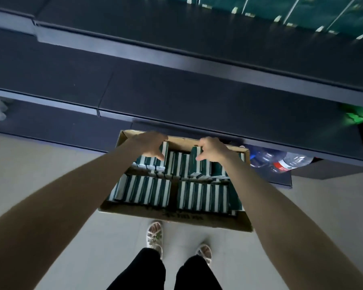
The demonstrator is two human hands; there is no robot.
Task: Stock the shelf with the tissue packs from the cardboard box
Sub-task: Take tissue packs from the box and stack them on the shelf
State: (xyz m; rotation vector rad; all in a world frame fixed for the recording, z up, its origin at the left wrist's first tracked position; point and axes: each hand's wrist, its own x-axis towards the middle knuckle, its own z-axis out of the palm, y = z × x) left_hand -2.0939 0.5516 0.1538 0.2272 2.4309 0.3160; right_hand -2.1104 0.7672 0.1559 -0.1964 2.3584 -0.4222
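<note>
Tissue packs (179, 162), green with white stripes, stand on edge in two rows inside the open cardboard box (176, 218) on the floor, below the dark shelf (197, 97). Both hands reach into the row farther from the person. The left hand (149, 146) curls its fingers down over a pack standing higher than its neighbours at the left end of a short run. The right hand (211, 149) curls likewise over a raised pack at the right end. The packs to be lifted lie between the two hands, just inside the fingertips. The nearer row lies below the wrists, untouched.

Handling, as judged: each pack is light and soft, with a slick film wrapper, not fragile. A run of several will likely bow or shed its middle packs unless squeezed endwise. The best hold is flat against the broad outer faces of the two end packs, pressing inward, fingers reaching low. How deep the fingertips sit cannot be told.
</note>
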